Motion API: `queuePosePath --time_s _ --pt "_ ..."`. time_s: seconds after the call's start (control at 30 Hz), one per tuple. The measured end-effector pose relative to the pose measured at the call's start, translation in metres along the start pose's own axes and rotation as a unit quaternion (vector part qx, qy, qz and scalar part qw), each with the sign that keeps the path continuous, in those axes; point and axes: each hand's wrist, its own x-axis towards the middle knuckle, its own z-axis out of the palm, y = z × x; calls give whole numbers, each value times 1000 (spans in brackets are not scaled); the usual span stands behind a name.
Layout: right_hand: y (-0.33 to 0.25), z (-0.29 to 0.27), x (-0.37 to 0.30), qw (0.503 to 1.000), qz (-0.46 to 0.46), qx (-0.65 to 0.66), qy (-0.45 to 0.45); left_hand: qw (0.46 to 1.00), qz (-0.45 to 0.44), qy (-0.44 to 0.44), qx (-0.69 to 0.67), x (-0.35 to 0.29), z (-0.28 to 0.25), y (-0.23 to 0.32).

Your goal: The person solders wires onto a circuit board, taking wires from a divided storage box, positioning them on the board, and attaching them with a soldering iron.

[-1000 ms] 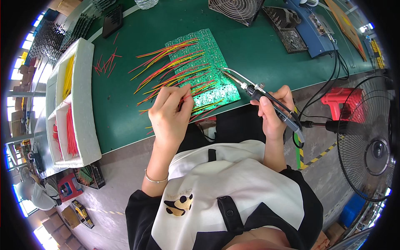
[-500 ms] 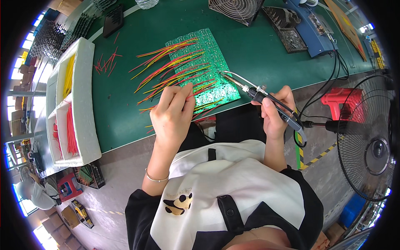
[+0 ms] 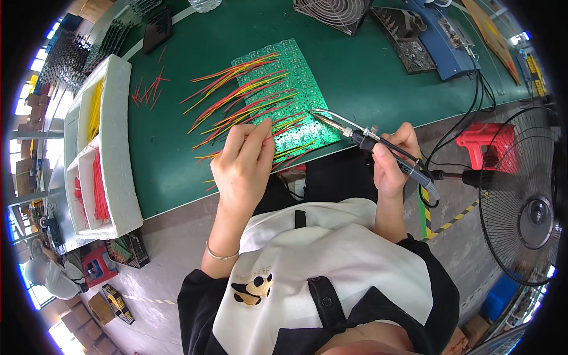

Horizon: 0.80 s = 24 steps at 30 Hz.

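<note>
A panel of green circuit boards (image 3: 302,74) lies on the green-topped bench, with red, yellow and black wires (image 3: 236,97) fanning out from it to the left. My left hand (image 3: 238,168) is pinched over the near left part of the panel, closed on a thin red wire (image 3: 276,135) whose end points at the board. In my right hand (image 3: 391,163) is a soldering iron (image 3: 364,141) with a thin metal feed tube alongside, its tip over the board's right part. Whether the tip touches a pad is too small to tell.
A white foam box (image 3: 121,148) at left holds yellow and red wires. Loose red wires (image 3: 151,89) lie beyond it. At the back are a dark phone-like slab (image 3: 157,29), a square fan (image 3: 334,13) and a blue soldering unit (image 3: 447,44). A caged fan (image 3: 526,207) stands right.
The soldering iron's tip has shifted slightly nearer to me and left over the board. The panel and wires sit a touch further left. My left hand keeps its pinch.
</note>
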Motion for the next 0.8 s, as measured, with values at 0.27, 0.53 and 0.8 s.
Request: queuePosePath --time_s 0.27,0.53,0.8 --pt "3 -2 -1 1000 -9 -11 -1 999 42 26 21 -1 4 -6" --pt "2 0 1 999 -33 -32 -10 998 48 18 28 0 2 -6" --pt "4 -1 2 998 -2 56 23 998 48 12 28 -1 3 -7"
